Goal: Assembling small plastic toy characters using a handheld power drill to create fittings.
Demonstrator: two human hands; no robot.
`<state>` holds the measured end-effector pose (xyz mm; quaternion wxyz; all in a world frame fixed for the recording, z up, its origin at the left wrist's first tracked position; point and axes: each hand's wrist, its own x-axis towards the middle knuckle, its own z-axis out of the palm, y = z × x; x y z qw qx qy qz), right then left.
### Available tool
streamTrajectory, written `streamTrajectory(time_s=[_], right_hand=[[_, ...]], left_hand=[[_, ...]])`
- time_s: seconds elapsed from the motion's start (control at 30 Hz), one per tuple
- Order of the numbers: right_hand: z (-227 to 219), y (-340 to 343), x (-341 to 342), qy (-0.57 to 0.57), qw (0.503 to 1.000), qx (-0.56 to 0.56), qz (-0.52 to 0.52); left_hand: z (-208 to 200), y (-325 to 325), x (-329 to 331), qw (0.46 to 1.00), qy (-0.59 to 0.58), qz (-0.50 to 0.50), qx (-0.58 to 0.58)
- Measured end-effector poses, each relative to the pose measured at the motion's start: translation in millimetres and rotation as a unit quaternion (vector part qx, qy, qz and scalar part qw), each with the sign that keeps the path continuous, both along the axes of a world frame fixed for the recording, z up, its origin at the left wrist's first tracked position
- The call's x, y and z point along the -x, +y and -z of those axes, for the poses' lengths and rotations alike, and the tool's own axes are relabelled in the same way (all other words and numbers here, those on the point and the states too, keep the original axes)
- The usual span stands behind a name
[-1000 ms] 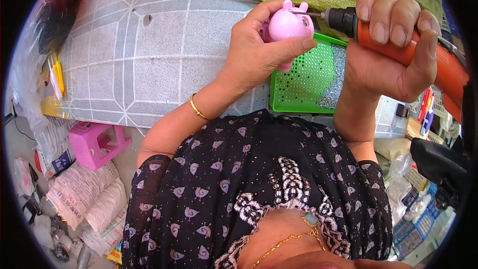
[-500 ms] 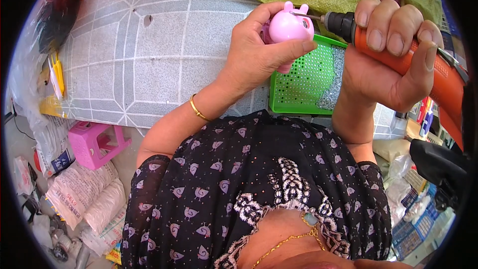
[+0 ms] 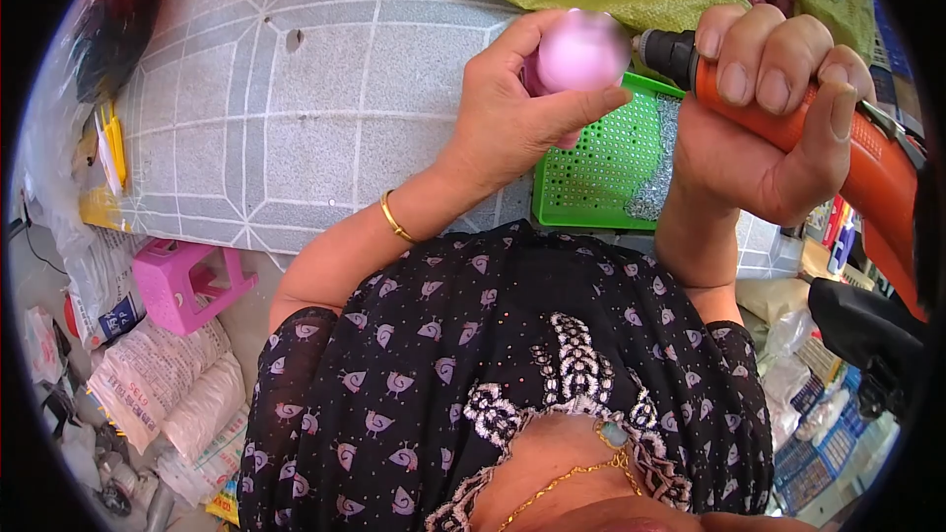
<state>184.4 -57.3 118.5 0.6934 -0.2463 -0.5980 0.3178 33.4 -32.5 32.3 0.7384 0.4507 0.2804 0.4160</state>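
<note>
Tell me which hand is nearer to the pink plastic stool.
Left. The left hand, holding the pink toy, is ahead of the pink plastic stool and to its right; the right hand, gripping the orange power tool, is farther to the stool's right.

"Where is print showing?"

"Reddish characters and a row of digits are running across a pinkish-white sack at the lower left."

"What else is carrying lettering?"

"A white bag just above it is bearing pale letters on a dark blue patch, and a white packet below is showing smaller print, blurring too much for reading."
</note>
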Motion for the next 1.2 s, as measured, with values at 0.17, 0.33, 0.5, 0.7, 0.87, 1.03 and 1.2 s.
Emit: streamTrajectory(time_s=[0.17,0.33,0.5,0.7,0.87,1.03,1.2], right_hand=[[-1,0,1,-0.017,1.0,-0.006,0.016],[-2,-1,2,-0.011,1.0,-0.003,0.022],[7,6,6,0.014,1.0,-0.024,0.004],[14,6,5,-0.031,0.998,-0.06,-0.015],[14,1,13,-0.04,0.998,-0.05,0.003],[13,0,13,-0.052,0.998,-0.042,0.008],[10,0,18,-0.044,0.998,-0.039,0.011]], left_hand=[[5,-2,0,1.0,0.007,-0.009,-0.02],[10,-4,-3,0.999,-0.007,-0.029,-0.041],[-1,0,1,1.0,-0.006,-0.01,0.027],[-1,2,2,0.999,-0.01,-0.012,0.04],[0,1,0,0.998,-0.041,-0.039,0.037],[-1,-2,1,0.998,-0.048,-0.031,0.037],[5,-3,-2,0.998,-0.043,-0.048,0.007]])
